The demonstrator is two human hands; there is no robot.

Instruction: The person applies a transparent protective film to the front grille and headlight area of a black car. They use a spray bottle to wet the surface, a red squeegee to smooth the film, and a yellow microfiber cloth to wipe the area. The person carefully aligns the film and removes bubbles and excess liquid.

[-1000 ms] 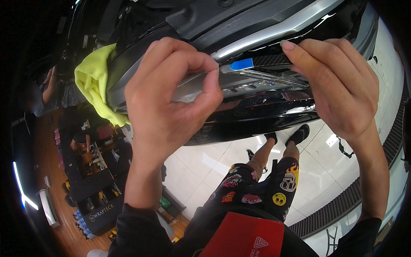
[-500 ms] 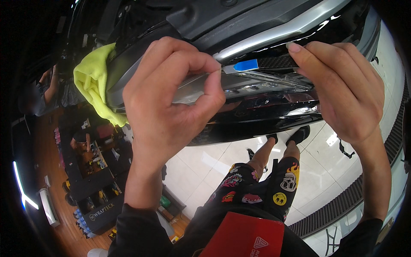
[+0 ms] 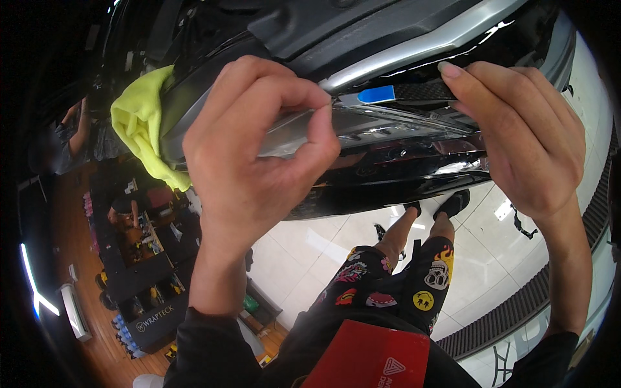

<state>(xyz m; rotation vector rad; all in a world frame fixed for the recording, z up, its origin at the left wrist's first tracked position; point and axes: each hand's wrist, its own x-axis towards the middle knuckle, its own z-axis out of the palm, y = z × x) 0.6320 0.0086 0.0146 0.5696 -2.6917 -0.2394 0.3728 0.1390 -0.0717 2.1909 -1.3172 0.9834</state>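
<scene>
My right hand (image 3: 533, 132) pinches one end of a narrow strip (image 3: 420, 92) with a black carbon-weave pattern. Its other end is blue and points toward my left hand (image 3: 259, 142). Thumb and forefinger of that hand are pressed together in a ring, right by a pale greyish bit beyond the blue end. Whether that bit is film between the fingertips or part of the car behind is too small to tell. Both hands are raised over the front of a black car, near its headlight (image 3: 401, 126) and a silver trim bar (image 3: 414, 48).
A yellow-green cloth (image 3: 142, 126) drapes over the car's edge at left. A red card or pouch (image 3: 365, 355) sits against my waist. Below lies a white tiled floor (image 3: 310, 249) with a dark ribbed strip (image 3: 498, 317). Farther left, another person (image 3: 126, 210) is at a black workbench (image 3: 142, 268).
My right hand and the blue-ended strip have shifted slightly right, a little away from my left hand. The left hand keeps its pinch with barely any movement.
</scene>
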